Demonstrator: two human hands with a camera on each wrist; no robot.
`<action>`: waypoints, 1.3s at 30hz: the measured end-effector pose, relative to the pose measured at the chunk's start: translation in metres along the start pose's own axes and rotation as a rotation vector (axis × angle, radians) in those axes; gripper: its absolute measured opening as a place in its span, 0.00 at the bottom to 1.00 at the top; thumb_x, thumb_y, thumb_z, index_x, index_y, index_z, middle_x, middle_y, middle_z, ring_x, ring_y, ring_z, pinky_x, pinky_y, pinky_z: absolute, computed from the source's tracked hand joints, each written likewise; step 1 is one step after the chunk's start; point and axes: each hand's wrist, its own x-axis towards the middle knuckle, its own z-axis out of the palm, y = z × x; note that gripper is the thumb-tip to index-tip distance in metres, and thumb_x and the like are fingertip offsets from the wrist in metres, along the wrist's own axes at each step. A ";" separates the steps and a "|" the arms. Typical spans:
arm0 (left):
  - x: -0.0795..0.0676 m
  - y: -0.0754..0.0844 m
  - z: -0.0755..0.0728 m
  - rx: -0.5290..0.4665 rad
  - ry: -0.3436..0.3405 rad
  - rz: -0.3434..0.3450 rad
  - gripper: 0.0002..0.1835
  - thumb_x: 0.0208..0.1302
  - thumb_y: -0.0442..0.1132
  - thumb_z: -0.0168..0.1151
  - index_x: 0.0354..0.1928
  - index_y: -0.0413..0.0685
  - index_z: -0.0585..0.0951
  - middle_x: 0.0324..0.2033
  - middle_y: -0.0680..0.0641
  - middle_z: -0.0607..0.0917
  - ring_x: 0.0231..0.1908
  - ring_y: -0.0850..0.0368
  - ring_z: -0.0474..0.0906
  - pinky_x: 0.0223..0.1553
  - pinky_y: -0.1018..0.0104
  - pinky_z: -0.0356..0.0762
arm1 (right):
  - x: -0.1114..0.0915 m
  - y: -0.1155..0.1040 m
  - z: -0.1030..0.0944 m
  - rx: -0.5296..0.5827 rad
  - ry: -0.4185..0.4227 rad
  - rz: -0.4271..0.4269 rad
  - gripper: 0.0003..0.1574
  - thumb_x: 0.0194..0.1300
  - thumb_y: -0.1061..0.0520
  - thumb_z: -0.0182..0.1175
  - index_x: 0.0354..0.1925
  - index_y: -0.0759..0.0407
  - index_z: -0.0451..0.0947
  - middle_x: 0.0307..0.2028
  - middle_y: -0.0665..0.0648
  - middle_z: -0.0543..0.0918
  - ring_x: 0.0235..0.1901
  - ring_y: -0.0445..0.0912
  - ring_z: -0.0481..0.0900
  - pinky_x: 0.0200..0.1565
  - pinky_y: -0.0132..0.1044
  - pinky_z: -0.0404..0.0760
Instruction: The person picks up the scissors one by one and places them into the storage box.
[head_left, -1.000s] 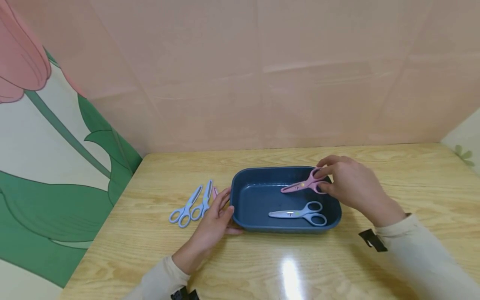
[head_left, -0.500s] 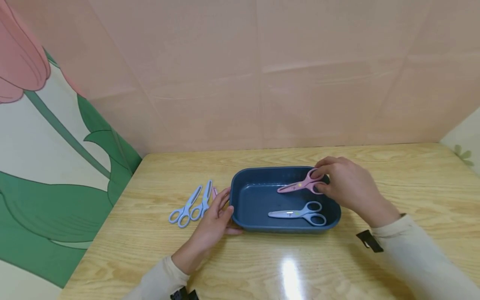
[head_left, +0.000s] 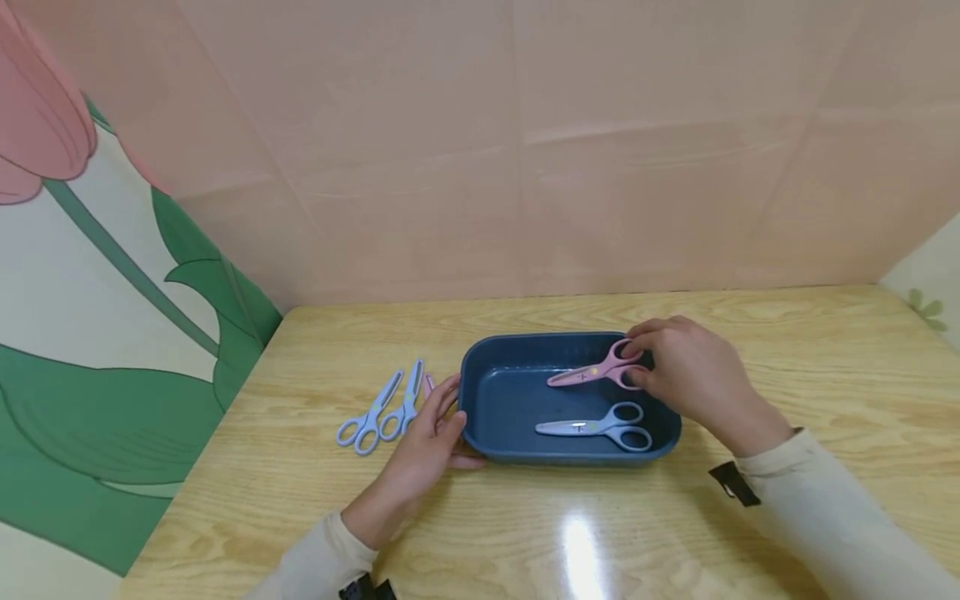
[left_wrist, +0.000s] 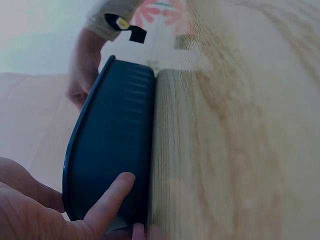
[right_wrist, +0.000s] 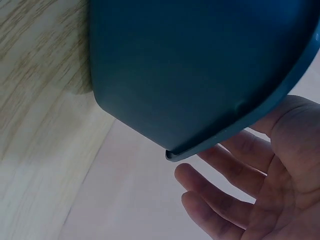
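In the head view my right hand (head_left: 690, 379) pinches a pair of pink scissors (head_left: 581, 377) by the handles, over the right end of a dark blue plastic tray (head_left: 555, 458). The blades point left, over the tray's inside. Light blue scissors (head_left: 581, 428) lie in the tray near its front wall. At the left end my left hand (head_left: 420, 454) grips the tray by its wall. One finger lies along the tray's outside (left_wrist: 112, 135) in the left wrist view. In the right wrist view the tray wall (right_wrist: 200, 75) hides the scissors; fingers show beyond the rim.
Left of the tray, light blue scissors (head_left: 371, 417) and a second light blue pair (head_left: 411, 396) lie on the wooden table (head_left: 825, 375). A pink tip (head_left: 428, 384) shows beside them, partly hidden by my left hand. A pink-covered wall (head_left: 517, 167) stands behind.
My right hand has shifted slightly left with the pink scissors, bringing their blades further over the tray. The left hand and tray stay almost in place.
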 end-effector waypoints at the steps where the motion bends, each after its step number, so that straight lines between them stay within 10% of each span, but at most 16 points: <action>1: 0.000 0.000 0.000 0.000 0.001 -0.001 0.30 0.80 0.34 0.40 0.78 0.55 0.50 0.78 0.41 0.53 0.57 0.32 0.77 0.42 0.48 0.87 | 0.000 0.000 0.000 -0.002 0.002 -0.003 0.12 0.53 0.54 0.74 0.38 0.53 0.90 0.51 0.58 0.87 0.51 0.59 0.81 0.43 0.55 0.83; 26: 0.001 0.002 0.001 0.008 0.001 0.011 0.30 0.80 0.33 0.39 0.78 0.54 0.50 0.78 0.41 0.53 0.55 0.32 0.80 0.41 0.48 0.87 | 0.002 0.005 0.004 -0.039 0.018 -0.015 0.13 0.55 0.56 0.72 0.41 0.55 0.89 0.54 0.62 0.84 0.55 0.63 0.78 0.51 0.59 0.80; 39: -0.002 0.002 0.001 -0.001 0.007 0.010 0.30 0.79 0.33 0.40 0.78 0.53 0.50 0.78 0.40 0.53 0.57 0.31 0.77 0.42 0.47 0.87 | -0.010 0.011 0.002 0.114 0.003 0.016 0.25 0.65 0.52 0.64 0.60 0.56 0.78 0.59 0.68 0.79 0.54 0.65 0.80 0.52 0.64 0.79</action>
